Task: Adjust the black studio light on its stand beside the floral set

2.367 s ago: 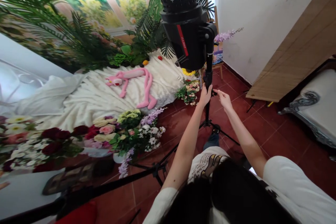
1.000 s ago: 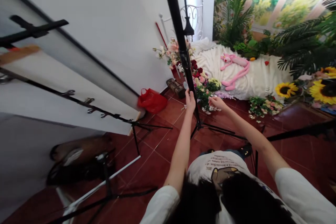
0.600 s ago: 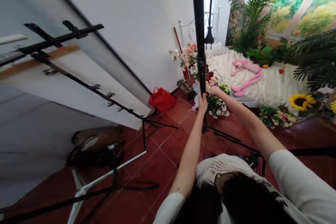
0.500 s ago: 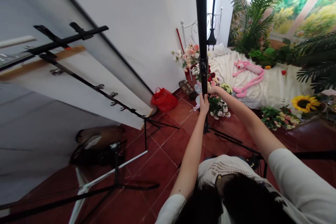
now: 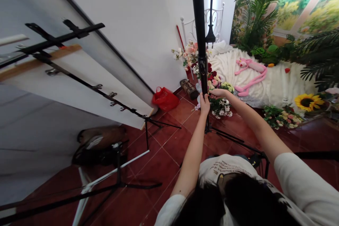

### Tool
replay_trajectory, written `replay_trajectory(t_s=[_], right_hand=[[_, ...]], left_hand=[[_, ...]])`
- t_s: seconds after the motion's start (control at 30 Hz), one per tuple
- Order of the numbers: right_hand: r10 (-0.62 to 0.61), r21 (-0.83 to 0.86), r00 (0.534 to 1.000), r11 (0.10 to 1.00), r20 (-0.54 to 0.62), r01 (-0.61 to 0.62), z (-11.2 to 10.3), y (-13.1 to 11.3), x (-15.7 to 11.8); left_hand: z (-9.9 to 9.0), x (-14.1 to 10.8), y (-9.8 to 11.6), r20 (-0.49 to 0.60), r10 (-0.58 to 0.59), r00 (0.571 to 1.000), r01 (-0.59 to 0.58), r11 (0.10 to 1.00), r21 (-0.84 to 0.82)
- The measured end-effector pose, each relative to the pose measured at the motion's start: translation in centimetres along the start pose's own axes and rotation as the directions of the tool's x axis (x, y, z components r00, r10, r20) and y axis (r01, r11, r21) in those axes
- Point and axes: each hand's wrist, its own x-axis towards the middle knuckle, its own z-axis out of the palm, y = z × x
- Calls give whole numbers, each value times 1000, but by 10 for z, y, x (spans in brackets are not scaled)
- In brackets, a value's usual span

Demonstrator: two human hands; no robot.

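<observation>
A black light stand (image 5: 202,60) rises in front of me, its upper end out of view. My left hand (image 5: 204,104) is closed around its pole, just below a collar joint. On the right of the pole, at about the same height, my right hand (image 5: 219,94) has its fingers drawn together against the stand. Whatever those fingertips pinch is too small to make out. A black plug (image 5: 210,35) dangles on its cord beside the pole, above my hands. The stand's legs (image 5: 230,137) spread over the red tiles.
Bunches of flowers (image 5: 222,107) lie behind the stand. A pink plush toy (image 5: 251,72) rests on a white-covered bed (image 5: 280,88). To the left are a red bag (image 5: 165,99), a white backdrop board (image 5: 106,88) with clamps, and more stand legs (image 5: 119,183) on the floor.
My right hand has turned slightly at the pole, its fingers now straighter. The pole leans a little more to the left in view. My left hand keeps its grip.
</observation>
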Motion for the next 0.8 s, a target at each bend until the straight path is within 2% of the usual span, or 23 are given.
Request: replay_trajectory(t_s=[0.1, 0.27, 0.37, 0.5, 0.63, 0.73, 0.8], right_hand=[[24, -25, 995, 999, 96, -21, -2, 13, -18], [-70, 131, 990, 990, 121, 53, -6, 27, -38], [-49, 117, 989, 993, 137, 33, -10, 23, -34], [-28, -92, 997, 995, 68, 35, -10, 8, -21], [-33, -289, 999, 957, 5, 33, -3, -2, -8], [-23, -230, 999, 973, 32, 30, 2, 0, -3], [-44, -83, 999, 996, -1, 43, 5, 5, -4]], left_hand=[[0, 0, 0, -3, 13, 1000, -13, 1000, -1], [0, 0, -1, -9, -10, 1000, 10, 1000, 21], [0, 0, -3, -19, -12, 1000, 13, 999, 34], [1, 0, -5, -22, 3, 1000, -2, 999, 35], [0, 1, -4, -16, -8, 1000, 9, 1000, 30], [-1, 1, -2, 5, -28, 1000, 28, 999, 17], [-2, 1, -1, 14, -37, 999, 37, 999, 9]])
